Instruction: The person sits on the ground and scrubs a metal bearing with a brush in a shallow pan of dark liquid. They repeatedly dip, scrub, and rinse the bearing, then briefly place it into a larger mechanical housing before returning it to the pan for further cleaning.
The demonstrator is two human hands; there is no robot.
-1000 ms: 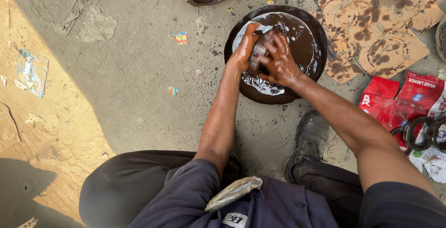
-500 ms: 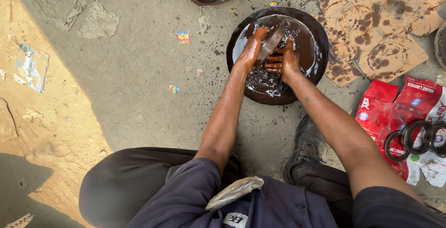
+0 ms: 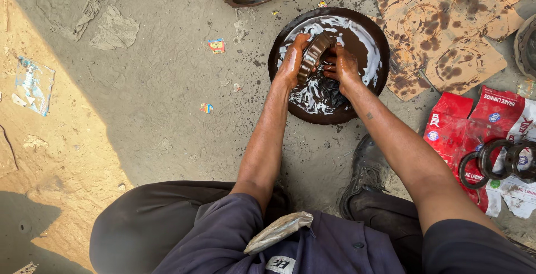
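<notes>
Head view, left hand (image 3: 290, 65) fingers closed around a metal bearing ring (image 3: 314, 55), held tilted over a dark basin (image 3: 379, 56) of oily liquid on the ground, right hand (image 3: 341, 67) fingers curled against the ring's other side.

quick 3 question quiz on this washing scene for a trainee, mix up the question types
1. True or false: the left hand and right hand are both at the round dark metal basin of foamy brown liquid.
2. The ribbed metal ring-shaped part is: A) lying on the ground, B) held on edge between the hands, C) on the cardboard.
3. Fill in: the black rings lie on crumpled ___ and white packets.

Key: 1 true; 2 B; 3 red
</notes>
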